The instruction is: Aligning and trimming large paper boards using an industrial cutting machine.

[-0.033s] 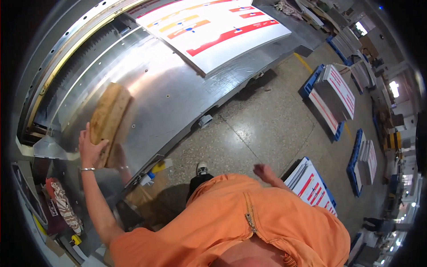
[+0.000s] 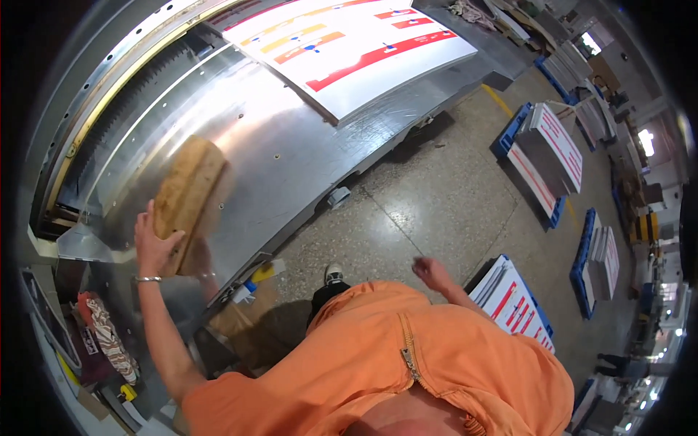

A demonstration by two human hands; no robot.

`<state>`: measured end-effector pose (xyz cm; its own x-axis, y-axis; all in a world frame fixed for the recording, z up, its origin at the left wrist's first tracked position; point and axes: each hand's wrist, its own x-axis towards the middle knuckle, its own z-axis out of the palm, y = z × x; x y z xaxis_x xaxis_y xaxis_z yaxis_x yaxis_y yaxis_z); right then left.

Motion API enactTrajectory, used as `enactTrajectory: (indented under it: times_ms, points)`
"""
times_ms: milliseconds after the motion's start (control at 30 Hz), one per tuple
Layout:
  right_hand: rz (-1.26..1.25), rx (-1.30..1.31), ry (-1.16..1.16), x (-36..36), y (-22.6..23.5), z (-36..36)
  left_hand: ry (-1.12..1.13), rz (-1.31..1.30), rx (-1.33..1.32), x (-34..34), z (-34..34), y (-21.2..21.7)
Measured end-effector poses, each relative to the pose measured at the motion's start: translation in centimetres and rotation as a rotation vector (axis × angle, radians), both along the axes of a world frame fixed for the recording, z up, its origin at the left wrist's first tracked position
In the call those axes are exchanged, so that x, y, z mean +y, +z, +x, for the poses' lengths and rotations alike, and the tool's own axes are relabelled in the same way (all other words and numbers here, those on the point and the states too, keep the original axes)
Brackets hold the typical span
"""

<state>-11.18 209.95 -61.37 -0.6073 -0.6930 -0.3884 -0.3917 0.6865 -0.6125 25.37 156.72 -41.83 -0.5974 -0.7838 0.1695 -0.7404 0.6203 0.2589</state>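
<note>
On steel table point(image 2: 291, 160), left hand point(image 2: 154, 243) gripping worn tan wooden block point(image 2: 187, 192)

A large white printed sheet stack point(image 2: 356, 51) with red, orange and blue bars lies on the steel table at twelve o'clock. More white-and-red printed stacks sit on blue pallets: one point(image 2: 549, 156) at two o'clock, another point(image 2: 512, 298) at four o'clock beside the orange jacket.

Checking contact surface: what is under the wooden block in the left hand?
The wooden block held by the left hand rests on the shiny metal table; anything directly beneath is covered.
</note>
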Motion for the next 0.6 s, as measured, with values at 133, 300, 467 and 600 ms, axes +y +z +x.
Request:
enactTrajectory:
  times_ms: [133, 300, 467, 600]
  points:
    - [-0.496, 0.374, 0.209, -13.0, 9.4, 0.7, -0.203, -0.046, 0.021, 5.5, -4.8, 0.6]
    - [-0.727, 0.684, 0.669, -24.8, 18.6, 3.0, -0.4, -0.047, 0.005, 11.0, -11.9, 1.2]
    - [-0.587, 0.826, 0.876, -29.5, 19.9, 2.2, -0.522, -0.042, 0.012, 13.8, -17.4, 1.3]
    - [-0.526, 0.723, 0.939, -29.3, 19.6, -0.9, -0.573, -0.052, 0.027, 14.5, -19.3, 1.4]
